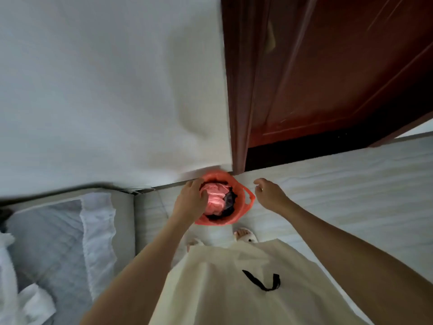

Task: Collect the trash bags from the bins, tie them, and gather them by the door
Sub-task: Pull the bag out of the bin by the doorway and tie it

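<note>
A white wall meets a dark red door. At its foot on the floor sits the orange trash bag. The left hand seemingly grips its rim; the right hand hovers beside, fingers loosely spread.

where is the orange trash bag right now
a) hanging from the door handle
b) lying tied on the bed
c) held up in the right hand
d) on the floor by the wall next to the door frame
d, the orange trash bag sits on the floor against the wall beside the door frame, its top open, with the left hand at its rim.
</note>
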Demonstrator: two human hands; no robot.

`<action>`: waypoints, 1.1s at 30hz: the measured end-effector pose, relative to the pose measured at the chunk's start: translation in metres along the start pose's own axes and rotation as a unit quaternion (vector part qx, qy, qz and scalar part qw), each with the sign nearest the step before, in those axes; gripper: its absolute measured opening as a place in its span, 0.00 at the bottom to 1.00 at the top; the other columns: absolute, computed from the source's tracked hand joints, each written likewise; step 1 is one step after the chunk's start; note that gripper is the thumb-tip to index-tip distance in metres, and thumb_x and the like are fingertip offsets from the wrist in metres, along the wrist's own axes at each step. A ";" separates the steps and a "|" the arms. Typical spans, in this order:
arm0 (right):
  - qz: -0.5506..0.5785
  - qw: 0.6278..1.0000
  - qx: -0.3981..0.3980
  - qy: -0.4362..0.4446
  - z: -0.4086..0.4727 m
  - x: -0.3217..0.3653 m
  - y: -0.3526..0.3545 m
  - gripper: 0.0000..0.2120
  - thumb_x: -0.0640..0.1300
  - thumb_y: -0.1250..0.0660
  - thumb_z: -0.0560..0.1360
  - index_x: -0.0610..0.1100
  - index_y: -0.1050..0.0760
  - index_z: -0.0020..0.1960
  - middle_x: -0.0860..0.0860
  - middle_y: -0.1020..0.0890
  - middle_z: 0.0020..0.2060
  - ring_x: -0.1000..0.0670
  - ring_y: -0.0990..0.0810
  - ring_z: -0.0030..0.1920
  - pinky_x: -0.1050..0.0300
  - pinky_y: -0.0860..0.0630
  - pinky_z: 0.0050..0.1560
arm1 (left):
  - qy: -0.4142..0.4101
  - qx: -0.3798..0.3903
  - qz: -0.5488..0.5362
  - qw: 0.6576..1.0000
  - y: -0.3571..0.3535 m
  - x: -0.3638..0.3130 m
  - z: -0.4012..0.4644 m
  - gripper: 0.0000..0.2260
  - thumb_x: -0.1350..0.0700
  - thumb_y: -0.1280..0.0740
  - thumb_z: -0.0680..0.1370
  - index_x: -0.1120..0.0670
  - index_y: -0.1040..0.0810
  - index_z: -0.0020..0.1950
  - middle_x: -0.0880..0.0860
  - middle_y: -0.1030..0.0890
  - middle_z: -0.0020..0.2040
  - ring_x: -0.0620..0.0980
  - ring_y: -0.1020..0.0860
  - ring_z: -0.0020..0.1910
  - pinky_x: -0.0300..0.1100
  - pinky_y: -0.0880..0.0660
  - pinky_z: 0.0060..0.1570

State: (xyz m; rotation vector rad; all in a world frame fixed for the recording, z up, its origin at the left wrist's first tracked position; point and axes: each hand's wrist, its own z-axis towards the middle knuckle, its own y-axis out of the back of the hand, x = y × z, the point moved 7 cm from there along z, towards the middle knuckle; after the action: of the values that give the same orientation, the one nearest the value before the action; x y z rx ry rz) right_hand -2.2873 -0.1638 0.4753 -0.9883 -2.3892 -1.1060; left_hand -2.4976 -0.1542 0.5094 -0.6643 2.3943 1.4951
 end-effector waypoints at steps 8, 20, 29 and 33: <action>0.093 0.981 -0.090 -0.147 0.025 -0.001 -0.049 0.18 0.41 0.48 0.79 0.40 0.32 0.67 0.40 0.24 0.62 0.41 0.26 0.62 0.49 0.29 0.60 | -0.110 0.111 0.042 0.987 0.003 0.034 0.081 0.12 0.61 0.42 0.78 0.58 0.24 0.59 0.57 0.20 0.58 0.55 0.23 0.58 0.43 0.29 0.56; 0.182 0.933 -0.188 -0.247 0.115 -0.072 -0.216 0.17 0.39 0.47 0.77 0.40 0.30 0.63 0.39 0.24 0.60 0.39 0.25 0.59 0.46 0.27 0.59 | -0.221 0.195 0.134 0.946 -0.126 0.144 0.203 0.17 0.53 0.42 0.76 0.57 0.27 0.62 0.59 0.23 0.60 0.57 0.25 0.60 0.49 0.29 0.62; -0.054 0.939 -0.328 -0.094 0.288 -0.156 -0.249 0.21 0.48 0.47 0.79 0.43 0.35 0.70 0.44 0.32 0.67 0.42 0.36 0.67 0.45 0.37 0.65 | -0.415 0.024 0.243 0.877 -0.286 0.143 0.329 0.20 0.58 0.40 0.78 0.61 0.35 0.69 0.63 0.31 0.67 0.63 0.32 0.66 0.57 0.33 0.63; -0.035 0.941 -0.328 -0.070 0.350 -0.169 -0.242 0.23 0.53 0.46 0.79 0.43 0.35 0.70 0.43 0.33 0.68 0.41 0.36 0.69 0.43 0.37 0.68 | -0.384 -0.005 0.270 0.883 -0.314 0.144 0.375 0.21 0.48 0.42 0.79 0.59 0.33 0.68 0.62 0.28 0.67 0.61 0.30 0.65 0.56 0.32 0.62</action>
State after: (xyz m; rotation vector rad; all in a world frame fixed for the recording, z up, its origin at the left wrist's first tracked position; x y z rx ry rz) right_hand -2.3417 -0.0839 0.0276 -1.2108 -2.1971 -1.9935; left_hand -2.4795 0.0282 0.0335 0.5797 1.9720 1.5425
